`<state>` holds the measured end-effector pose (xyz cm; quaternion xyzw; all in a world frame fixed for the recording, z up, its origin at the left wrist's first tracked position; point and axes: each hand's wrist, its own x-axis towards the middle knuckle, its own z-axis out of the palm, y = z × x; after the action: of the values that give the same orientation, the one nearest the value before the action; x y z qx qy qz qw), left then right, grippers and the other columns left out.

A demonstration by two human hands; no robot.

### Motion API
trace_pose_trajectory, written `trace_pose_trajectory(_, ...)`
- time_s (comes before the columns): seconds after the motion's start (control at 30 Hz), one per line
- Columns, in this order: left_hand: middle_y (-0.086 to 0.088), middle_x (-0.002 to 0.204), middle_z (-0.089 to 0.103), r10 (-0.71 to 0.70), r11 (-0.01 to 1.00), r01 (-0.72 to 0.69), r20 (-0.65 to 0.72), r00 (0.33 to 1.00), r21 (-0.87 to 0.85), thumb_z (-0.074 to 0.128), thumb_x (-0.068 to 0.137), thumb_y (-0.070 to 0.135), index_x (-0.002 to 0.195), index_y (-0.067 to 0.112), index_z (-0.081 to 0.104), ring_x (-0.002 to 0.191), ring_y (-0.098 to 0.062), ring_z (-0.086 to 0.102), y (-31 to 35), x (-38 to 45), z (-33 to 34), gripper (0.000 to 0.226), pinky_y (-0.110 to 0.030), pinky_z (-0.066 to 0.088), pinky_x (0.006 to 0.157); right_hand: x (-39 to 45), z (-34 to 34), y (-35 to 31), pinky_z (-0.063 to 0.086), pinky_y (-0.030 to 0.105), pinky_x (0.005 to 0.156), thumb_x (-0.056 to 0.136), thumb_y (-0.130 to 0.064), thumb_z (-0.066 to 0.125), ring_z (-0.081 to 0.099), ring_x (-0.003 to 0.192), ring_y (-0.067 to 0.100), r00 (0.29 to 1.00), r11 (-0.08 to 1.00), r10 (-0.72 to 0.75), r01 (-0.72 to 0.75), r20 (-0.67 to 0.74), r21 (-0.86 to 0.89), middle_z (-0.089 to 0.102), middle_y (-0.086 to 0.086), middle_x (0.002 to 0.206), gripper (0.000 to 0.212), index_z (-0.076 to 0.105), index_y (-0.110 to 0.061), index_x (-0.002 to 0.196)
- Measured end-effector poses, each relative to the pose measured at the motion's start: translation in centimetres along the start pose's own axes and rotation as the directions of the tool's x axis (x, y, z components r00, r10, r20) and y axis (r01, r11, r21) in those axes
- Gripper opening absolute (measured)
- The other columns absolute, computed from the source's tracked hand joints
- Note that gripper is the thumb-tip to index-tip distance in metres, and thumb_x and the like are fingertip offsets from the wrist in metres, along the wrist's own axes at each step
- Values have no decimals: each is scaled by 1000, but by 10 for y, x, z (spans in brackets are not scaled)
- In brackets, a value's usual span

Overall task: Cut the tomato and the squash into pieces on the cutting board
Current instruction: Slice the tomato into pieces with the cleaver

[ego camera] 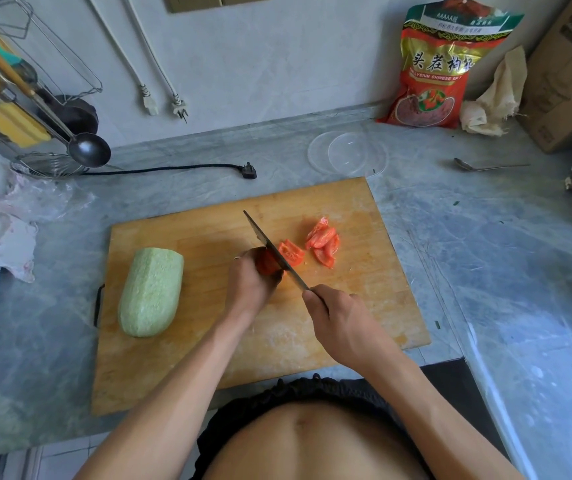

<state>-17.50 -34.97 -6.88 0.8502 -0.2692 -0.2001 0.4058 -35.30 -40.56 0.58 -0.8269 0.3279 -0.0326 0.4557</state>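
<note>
While the left hand (251, 280) curls over the remaining red tomato chunk (268, 263) mid-board, the right hand (338, 315) grips the handle of a broad steel cleaver (270, 249), its blade pressed against the fruit. Cut wedges (322, 242) lie just right of the blade on the wooden cutting board (364, 306). The pale green peeled squash (151, 292) waits uncut at the board's left, on the grey marble desk (468, 237). The tomato looks soft and slippery, so it likely needs fingertips tucked; the squash seems firm and heavy.
</note>
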Motion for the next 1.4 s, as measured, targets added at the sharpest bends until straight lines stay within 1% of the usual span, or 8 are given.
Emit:
trace_pose_trajectory(0.13,7,87,74,14,1000,-14,25,1000,-7,77,71,29,94,24,74,82,-5,69,-7,1,1,24,-23,54,69,11,7,-1,24,29,44,105,-37,37,36,46,22,1000,1000,14,-14,-14,-12,45,4,55,39,50,-11,78)
trace_pose_trajectory(0.33,15,78,72,-33,992,36,24,999,-123,76,66,29,74,46,68,76,1,68,0,0,2,21,-31,57,72,30,18,2,28,35,46,105,-40,36,46,52,27,1000,999,19,-20,-18,-33,52,7,62,37,53,-14,85)
trace_pose_trajectory(0.43,19,76,70,-29,996,30,13,999,-90,80,69,23,73,40,66,74,7,65,0,2,0,23,-24,55,69,20,15,9,26,31,45,105,-36,38,38,46,23,1000,1000,-6,5,-10,-24,46,3,56,35,47,-19,76)
trace_pose_trajectory(0.67,3,92,74,-35,998,34,-2,999,-49,74,73,8,95,25,72,84,-13,68,-5,-1,3,28,-23,50,71,15,19,16,20,27,42,105,-32,39,32,41,22,998,999,-33,31,-55,-44,40,3,51,34,44,-17,75)
trace_pose_trajectory(0.77,8,88,74,-23,999,23,1,1000,-43,75,73,9,88,34,69,83,-10,68,-2,-3,1,29,-23,52,71,25,22,13,21,32,43,105,-34,38,34,41,23,997,998,-36,32,-69,-58,40,2,51,36,48,-12,78)
trace_pose_trajectory(0.93,16,81,68,-42,998,43,26,999,-48,76,75,8,86,34,66,78,-4,65,4,-3,-3,30,-5,44,63,28,24,14,26,32,44,105,-39,36,39,43,26,998,997,-13,9,-60,-78,46,6,56,38,52,-12,83)
trace_pose_trajectory(1.17,3,92,75,-31,999,31,2,1000,-40,71,63,28,99,20,75,87,-13,70,-3,-2,-1,37,-30,56,77,18,11,18,25,28,41,105,-35,39,36,44,22,1000,998,23,-24,-12,-55,47,6,56,38,50,-10,78)
trace_pose_trajectory(1.4,10,84,68,-35,998,36,21,999,-54,79,74,11,95,23,71,73,2,60,3,-8,-4,26,-4,40,60,30,20,12,22,31,43,105,-37,39,38,45,24,999,999,6,-8,-48,-37,45,4,56,36,48,-13,80)
